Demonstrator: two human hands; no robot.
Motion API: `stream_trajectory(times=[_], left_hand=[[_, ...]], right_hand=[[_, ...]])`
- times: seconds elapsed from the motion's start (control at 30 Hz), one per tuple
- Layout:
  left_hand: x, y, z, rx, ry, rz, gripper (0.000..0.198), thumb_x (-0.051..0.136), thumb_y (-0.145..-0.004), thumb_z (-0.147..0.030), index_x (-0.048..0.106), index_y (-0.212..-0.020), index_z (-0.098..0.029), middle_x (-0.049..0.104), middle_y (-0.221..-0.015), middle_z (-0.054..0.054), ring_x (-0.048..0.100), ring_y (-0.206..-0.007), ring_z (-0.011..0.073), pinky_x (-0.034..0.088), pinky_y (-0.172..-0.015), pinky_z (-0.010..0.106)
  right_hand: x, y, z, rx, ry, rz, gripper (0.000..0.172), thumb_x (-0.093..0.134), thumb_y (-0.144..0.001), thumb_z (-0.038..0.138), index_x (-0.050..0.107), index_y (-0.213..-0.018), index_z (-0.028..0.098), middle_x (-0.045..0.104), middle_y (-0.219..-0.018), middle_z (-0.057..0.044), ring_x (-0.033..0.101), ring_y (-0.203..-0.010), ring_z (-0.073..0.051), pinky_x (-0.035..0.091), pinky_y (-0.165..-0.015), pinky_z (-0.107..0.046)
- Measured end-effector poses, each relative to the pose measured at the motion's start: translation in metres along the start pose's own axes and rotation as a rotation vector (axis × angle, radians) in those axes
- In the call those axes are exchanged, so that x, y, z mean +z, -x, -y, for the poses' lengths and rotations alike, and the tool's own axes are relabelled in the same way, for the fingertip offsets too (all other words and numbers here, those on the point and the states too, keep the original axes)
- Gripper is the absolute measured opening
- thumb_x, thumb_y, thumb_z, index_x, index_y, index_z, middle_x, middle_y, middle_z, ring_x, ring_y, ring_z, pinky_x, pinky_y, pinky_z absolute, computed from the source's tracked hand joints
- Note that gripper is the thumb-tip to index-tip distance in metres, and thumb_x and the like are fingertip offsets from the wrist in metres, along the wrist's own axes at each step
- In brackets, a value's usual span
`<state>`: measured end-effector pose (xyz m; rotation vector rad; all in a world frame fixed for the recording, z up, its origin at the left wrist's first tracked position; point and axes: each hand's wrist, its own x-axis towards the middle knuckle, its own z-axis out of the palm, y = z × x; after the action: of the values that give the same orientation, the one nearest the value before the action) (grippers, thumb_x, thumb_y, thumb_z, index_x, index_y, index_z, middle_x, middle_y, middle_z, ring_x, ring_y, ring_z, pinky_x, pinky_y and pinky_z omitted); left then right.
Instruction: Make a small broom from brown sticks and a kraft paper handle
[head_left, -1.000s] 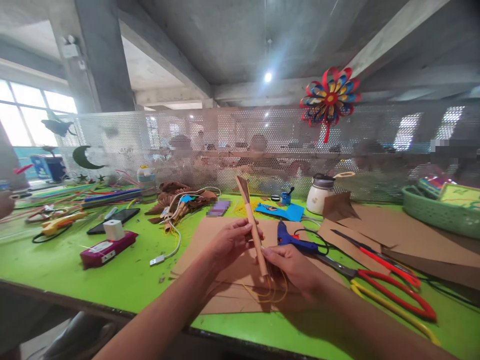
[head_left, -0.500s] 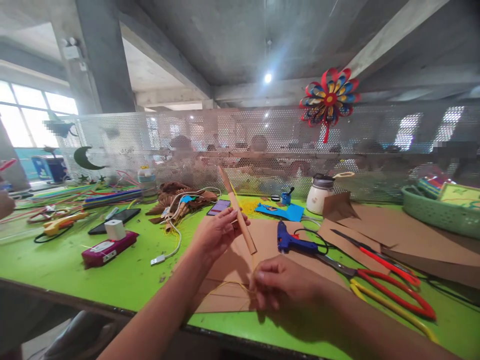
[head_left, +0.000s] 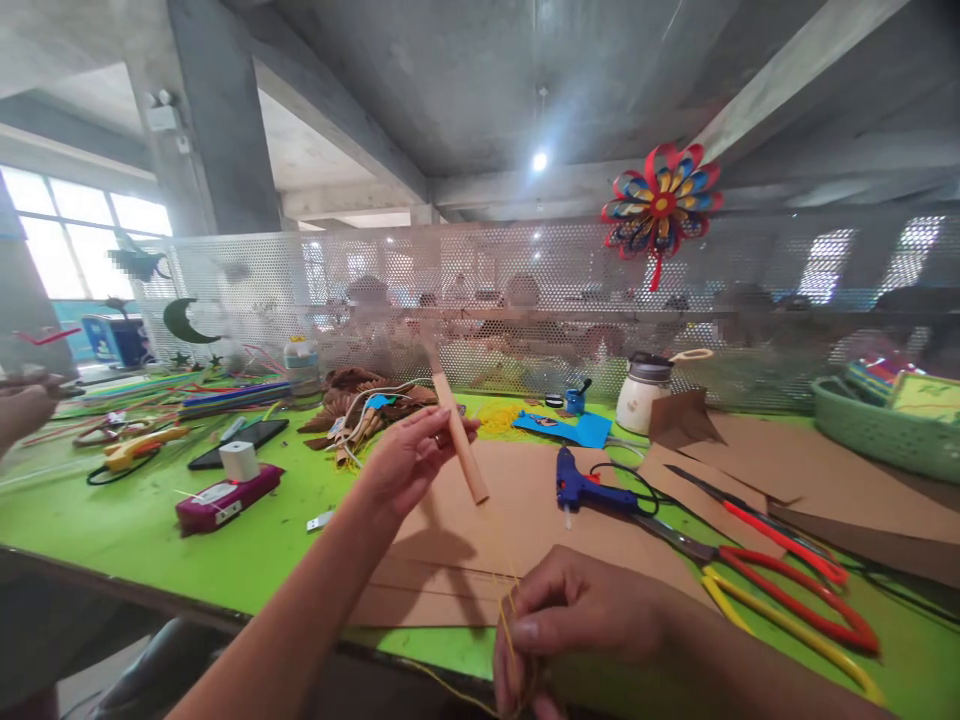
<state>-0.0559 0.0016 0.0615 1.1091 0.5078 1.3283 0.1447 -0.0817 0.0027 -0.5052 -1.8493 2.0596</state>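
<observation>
My left hand (head_left: 420, 455) grips a thin brown paper tube (head_left: 466, 455) between thumb and fingers, above the brown cardboard sheets (head_left: 525, 480). The tube tilts, its upper end leaning left and away from me. Nearer the table's front edge, my right hand (head_left: 547, 620) is closed on a thin yellow string (head_left: 505, 625), which loops out beside the fingers. A blue glue gun (head_left: 592, 492) lies on the cardboard just beyond my right hand. Whether the string joins the tube cannot be made out.
Large scissors with red handles (head_left: 802, 595) and a second red-handled pair (head_left: 795, 530) lie at the right. A white jar (head_left: 642, 395) and green basket (head_left: 877, 425) stand farther back. At left are a purple power strip (head_left: 229, 500) and another person's hand (head_left: 26, 405).
My left hand and the tube have shifted slightly left. My right hand has moved down toward me, farther from the tube, with the yellow string.
</observation>
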Motion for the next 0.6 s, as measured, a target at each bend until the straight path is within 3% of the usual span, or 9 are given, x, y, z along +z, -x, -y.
stream_trajectory(times=[0.23, 0.37, 0.5, 0.6], left_hand=[[-0.01, 0.005, -0.038, 0.098, -0.058, -0.134, 0.011, 0.054, -0.075, -0.004, 0.064, -0.078, -0.007, 0.068, -0.08, 0.01, 0.067, -0.08, 0.0187, 0.055, -0.076, 0.025], [-0.028, 0.009, -0.038, 0.065, -0.091, -0.235, 0.011, 0.054, -0.075, -0.004, 0.063, -0.075, -0.008, 0.066, -0.073, 0.006, 0.067, -0.075, 0.0158, 0.055, -0.071, 0.02], [-0.034, 0.011, -0.025, -0.04, -0.176, -0.188, 0.009, 0.056, -0.074, -0.003, 0.059, -0.069, -0.009, 0.063, -0.066, 0.005, 0.068, -0.07, 0.017, 0.055, -0.068, 0.024], [-0.029, 0.01, -0.006, -0.109, -0.219, -0.12, 0.004, 0.06, -0.073, -0.005, 0.059, -0.072, -0.009, 0.064, -0.071, 0.006, 0.068, -0.077, 0.0203, 0.055, -0.071, 0.025]], right_hand=[[-0.004, 0.005, 0.003, -0.061, -0.031, -0.032, 0.022, 0.06, -0.08, 0.031, 0.062, -0.08, 0.009, 0.067, -0.074, -0.007, 0.057, -0.048, -0.008, 0.046, -0.053, -0.02], [0.006, 0.016, 0.01, 0.058, -0.022, 0.024, 0.022, 0.063, -0.077, 0.029, 0.067, -0.083, 0.008, 0.065, -0.077, -0.007, 0.055, -0.051, -0.007, 0.046, -0.053, -0.019], [0.004, 0.027, 0.021, 0.14, 0.192, 0.15, 0.031, 0.065, -0.075, 0.027, 0.069, -0.099, 0.008, 0.066, -0.084, -0.008, 0.058, -0.066, -0.01, 0.047, -0.067, -0.022], [-0.013, 0.022, 0.028, 0.043, 0.394, -0.095, 0.027, 0.061, -0.079, 0.029, 0.07, -0.094, 0.009, 0.067, -0.082, -0.008, 0.058, -0.065, -0.01, 0.046, -0.067, -0.022]])
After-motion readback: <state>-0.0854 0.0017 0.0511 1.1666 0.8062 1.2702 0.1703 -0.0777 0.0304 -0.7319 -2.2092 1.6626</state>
